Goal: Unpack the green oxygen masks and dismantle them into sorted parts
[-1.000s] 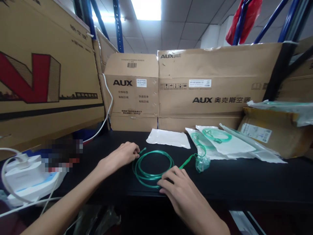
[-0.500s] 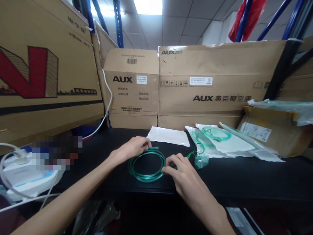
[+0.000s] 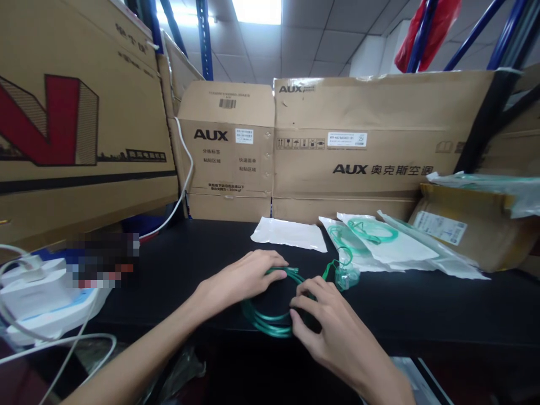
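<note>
A coil of green tubing (image 3: 270, 327) lies at the front part of the black table (image 3: 177, 270). My left hand (image 3: 248, 277) pinches its far-left part between thumb and fingers, and a tube end pokes out past the fingertips. With curled fingers, my right hand (image 3: 327, 315) holds the coil's right side; the fingers hide part of the loops. Just beyond the right hand rests a small clear green mask (image 3: 346, 277), with a thin green strap looping up from it.
Behind the hands lies a white pouch (image 3: 289, 233). Flat packs with green tubing (image 3: 388, 239) overlap at the right, beside a taped carton (image 3: 472, 225). A white power strip with cables (image 3: 37, 298) is at the left. Large cardboard sheets (image 3: 358, 135) stand along the back.
The coil has shifted towards me and slightly right. My left hand has moved right and nearer along with it, and my right hand has come slightly closer and now covers more of the coil's right side.
</note>
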`<state>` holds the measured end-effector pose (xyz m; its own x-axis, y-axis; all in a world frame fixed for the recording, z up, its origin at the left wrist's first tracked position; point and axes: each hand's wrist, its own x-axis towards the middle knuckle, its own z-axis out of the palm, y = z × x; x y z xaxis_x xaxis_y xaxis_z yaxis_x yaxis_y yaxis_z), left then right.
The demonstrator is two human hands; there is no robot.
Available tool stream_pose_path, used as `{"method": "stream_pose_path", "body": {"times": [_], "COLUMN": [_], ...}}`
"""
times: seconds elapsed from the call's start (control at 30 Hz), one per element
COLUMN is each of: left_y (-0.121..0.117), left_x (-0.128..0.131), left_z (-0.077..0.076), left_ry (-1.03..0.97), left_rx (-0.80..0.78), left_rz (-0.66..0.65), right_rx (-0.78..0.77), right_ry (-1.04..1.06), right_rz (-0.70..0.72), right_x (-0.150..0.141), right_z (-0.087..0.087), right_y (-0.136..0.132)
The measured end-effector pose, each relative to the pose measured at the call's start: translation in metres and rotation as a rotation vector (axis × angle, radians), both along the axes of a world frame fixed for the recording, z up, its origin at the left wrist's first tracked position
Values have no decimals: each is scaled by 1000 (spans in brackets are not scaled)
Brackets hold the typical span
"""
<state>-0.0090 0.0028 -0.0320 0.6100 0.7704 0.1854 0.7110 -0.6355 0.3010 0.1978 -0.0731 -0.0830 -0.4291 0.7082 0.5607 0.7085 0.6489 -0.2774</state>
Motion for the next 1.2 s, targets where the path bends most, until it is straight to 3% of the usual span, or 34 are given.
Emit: {"method": "stream_pose_path", "body": {"times": [0.17, 0.23, 0.33, 0.43, 0.53, 0.7, 0.8, 1.07, 1.2], "left_y": [-48, -58, -60, -54, -44, -25, -19, -32, -43], "left_x": [-1, -1, 1, 4, 7, 17, 26, 22, 19], "left_z": [-1, -5, -12, -12, -1, 25, 29, -9, -23], "left_ry": [-78, -86, -67, -41, 2, 117, 105, -74, -244], "left_rx": [9, -14, -50, -93, -177, -313, -306, -307, -289], "left_rz": [-1, 21, 40, 28, 39, 85, 124, 215, 242], "right_rx": [25, 59, 132, 73, -13, -53, -68, -164, -243], "right_ry": [115, 213, 352, 319, 241, 213, 223, 340, 487], "right_rz": [53, -8, -300, -613, -737, -731, -705, -535, -367], "right_x": [9, 22, 47, 70, 81, 81, 81, 73, 66], "right_z": [3, 7, 12, 8, -2, -17, -19, -10, -7], "right_y": [1, 4, 11, 20, 30, 45, 49, 48, 44]}}
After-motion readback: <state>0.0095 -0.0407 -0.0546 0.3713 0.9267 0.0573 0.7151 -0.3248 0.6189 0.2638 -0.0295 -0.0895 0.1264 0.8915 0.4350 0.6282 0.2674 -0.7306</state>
